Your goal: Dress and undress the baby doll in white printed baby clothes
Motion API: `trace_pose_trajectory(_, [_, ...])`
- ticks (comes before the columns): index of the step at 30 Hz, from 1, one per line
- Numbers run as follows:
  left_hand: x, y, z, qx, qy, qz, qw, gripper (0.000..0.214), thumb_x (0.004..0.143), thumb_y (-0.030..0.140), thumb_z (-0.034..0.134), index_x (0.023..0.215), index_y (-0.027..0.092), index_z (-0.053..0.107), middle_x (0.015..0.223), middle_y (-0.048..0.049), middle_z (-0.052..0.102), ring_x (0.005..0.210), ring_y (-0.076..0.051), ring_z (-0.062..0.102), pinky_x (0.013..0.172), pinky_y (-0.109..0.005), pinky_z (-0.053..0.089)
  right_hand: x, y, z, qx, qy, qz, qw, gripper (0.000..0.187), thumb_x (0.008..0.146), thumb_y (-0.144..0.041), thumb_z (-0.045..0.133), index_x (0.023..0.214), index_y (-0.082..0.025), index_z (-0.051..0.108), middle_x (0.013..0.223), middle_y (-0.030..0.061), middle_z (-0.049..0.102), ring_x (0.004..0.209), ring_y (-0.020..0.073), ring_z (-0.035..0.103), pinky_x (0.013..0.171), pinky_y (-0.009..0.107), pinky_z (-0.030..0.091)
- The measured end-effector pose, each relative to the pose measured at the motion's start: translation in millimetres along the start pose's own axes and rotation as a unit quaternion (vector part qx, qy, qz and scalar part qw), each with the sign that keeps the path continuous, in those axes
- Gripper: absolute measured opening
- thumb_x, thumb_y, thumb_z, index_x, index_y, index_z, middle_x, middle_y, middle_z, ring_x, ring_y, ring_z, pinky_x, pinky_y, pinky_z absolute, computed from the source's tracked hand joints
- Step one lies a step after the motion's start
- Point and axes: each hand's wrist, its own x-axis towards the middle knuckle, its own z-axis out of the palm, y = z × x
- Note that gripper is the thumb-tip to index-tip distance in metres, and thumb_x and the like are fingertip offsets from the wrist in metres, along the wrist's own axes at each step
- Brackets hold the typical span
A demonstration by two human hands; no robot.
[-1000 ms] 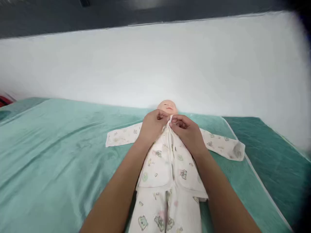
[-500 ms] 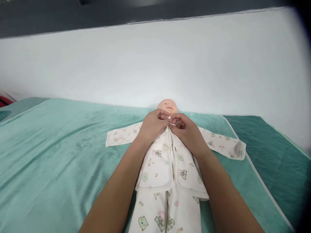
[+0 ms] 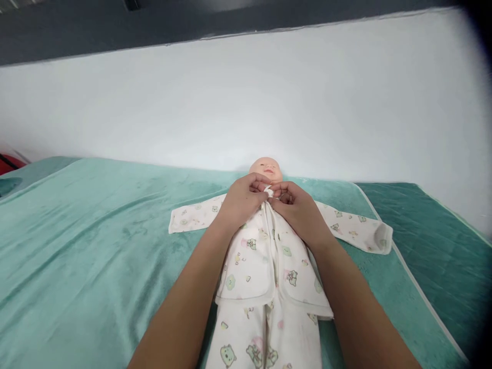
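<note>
Your left hand (image 3: 243, 199) and your right hand (image 3: 295, 209) meet near the centre of the frame, each with thumb and fingertips pinched on the white fabric at the neck of a long-sleeved white jacket printed with small bears (image 3: 246, 266). The jacket lies directly under and between your hands, dressing a smooth, pale pink doll (image 3: 266, 168) whose rounded head shows just above your fingers. Its sleeves stretch out flat to both sides, and its front hangs open below your fingers in two rounded, piped flaps. Matching white printed trousers (image 3: 234, 338) run down to the bottom edge.

Beneath everything spreads a light teal plush blanket (image 3: 96, 230), softly creased at left; a darker green quilted cover (image 3: 426, 246) shows at right. A plain white wall (image 3: 172, 113) rises behind, topped by a dark grey band (image 3: 211, 23) along the upper edge. At the far left sits a red object (image 3: 8, 164), too cut off to identify.
</note>
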Motion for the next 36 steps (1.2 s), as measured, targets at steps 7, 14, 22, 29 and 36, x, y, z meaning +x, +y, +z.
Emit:
trace_pose_trajectory(7, [-8.3,-0.8,-3.3,0.068,0.023,0.01,0.997,0.023,0.083,0.03,0.06,0.1,0.025,0.073,0.097,-0.0012,0.07,0.088,-0.016,0.063,0.08,-0.029,0.047,-0.6,-0.3,1.8,0.015,0.022,0.016,1.0,0.019,0.082,-0.038,0.064,0.095,-0.024,0.067,0.076,-0.0039,0.059,0.066,0.0117,0.05,0.062,0.026,0.038])
trace_pose_trajectory(14, [-18.5,-3.9,0.5,0.116,0.061,0.043,0.99,0.021,0.089,0.033,0.055,0.093,0.025,0.074,0.101,-0.0015,0.066,0.092,-0.016,0.063,0.085,-0.03,0.047,-1.6,-1.2,4.1,0.0,0.07,-0.022,0.997,0.022,0.087,-0.039,0.059,0.078,-0.02,0.066,0.074,-0.0028,0.062,0.069,0.0123,0.049,0.066,0.027,0.036])
trace_pose_trajectory(22, [-24.3,-8.8,4.4,0.15,0.092,0.11,0.978,0.021,0.093,0.024,0.048,0.085,0.022,0.067,0.095,-0.0018,0.064,0.092,-0.016,0.06,0.085,-0.029,0.046,-2.5,-1.7,5.7,-0.012,0.09,-0.044,0.995,0.025,0.086,-0.04,0.059,0.077,-0.02,0.069,0.082,0.0004,0.068,0.077,0.016,0.057,0.071,0.029,0.039])
trace_pose_trajectory(29, [-29.4,-14.5,7.1,0.178,0.089,0.142,0.97,0.026,0.097,0.025,0.042,0.094,0.023,0.068,0.103,-0.0045,0.061,0.098,-0.017,0.057,0.092,-0.032,0.045,-3.9,-2.9,5.2,-0.008,0.07,-0.062,0.996,0.024,0.087,-0.038,0.06,0.076,-0.022,0.073,0.089,0.0005,0.069,0.086,0.0168,0.061,0.076,0.029,0.041])
trace_pose_trajectory(36, [-23.9,-20.7,9.1,0.212,0.086,0.143,0.963,0.034,0.095,0.021,0.042,0.113,0.027,0.071,0.119,-0.0052,0.059,0.117,-0.021,0.052,0.105,-0.037,0.042,-3.7,-0.6,6.9,-0.017,0.092,-0.064,0.994,0.029,0.088,-0.04,0.06,0.068,-0.02,0.069,0.08,0.0002,0.066,0.078,0.0157,0.059,0.069,0.028,0.04])
